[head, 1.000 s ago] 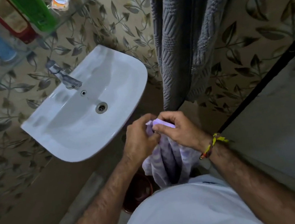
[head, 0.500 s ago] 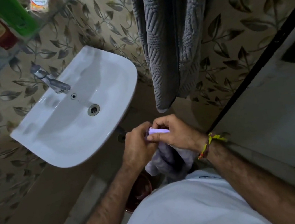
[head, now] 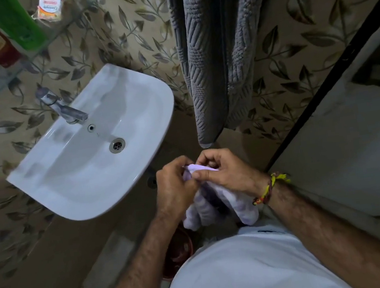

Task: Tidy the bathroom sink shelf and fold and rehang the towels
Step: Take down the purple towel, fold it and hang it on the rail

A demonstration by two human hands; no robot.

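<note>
Both hands pinch the top edge of the lilac towel (head: 219, 203) in front of the torso: left hand (head: 174, 190) and right hand (head: 228, 172), fingers curled on the cloth. Since earlier the towel is more bunched and hangs shorter. Grey towel (head: 210, 53) stays hanging beside the sink's (head: 73, 192) right edge.

Open gap btwn sink (head: 155, 114) rim & hanging grey towel (head: 212, 67); door frame (head: 324, 100) close on right.
</note>
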